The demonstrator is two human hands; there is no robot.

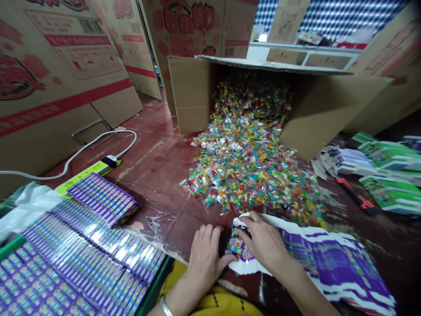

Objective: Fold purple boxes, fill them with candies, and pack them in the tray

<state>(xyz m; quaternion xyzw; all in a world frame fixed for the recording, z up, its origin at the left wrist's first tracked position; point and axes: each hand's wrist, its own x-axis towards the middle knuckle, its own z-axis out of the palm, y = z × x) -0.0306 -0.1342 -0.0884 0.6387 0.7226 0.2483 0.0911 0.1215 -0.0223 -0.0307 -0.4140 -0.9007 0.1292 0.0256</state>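
Note:
My left hand [205,254] rests on the table near my body, palm down and open. Its fingers lie stretched out, and the thumb reaches to the lower edge of a flat purple carton [238,245]. My right hand [263,241] bends over that same carton, its fingers at the upper white edge and the thumb on the printed face. Beneath and beside the right forearm, more flattened purple cartons [338,263] with white flaps lie overlapped in a fanned row. Beyond both hands spreads a heap of small clear packets of colourful candy [250,166].
The heap spills from a tipped cardboard box [309,118]. At left, a green crate [158,272] holds rows of filled purple boxes [98,254], with a bundle [103,197] on top. Behind are a yellow power strip [88,173] and cable. Green-white boxes [388,193] and an orange-black cutter [357,195] lie right.

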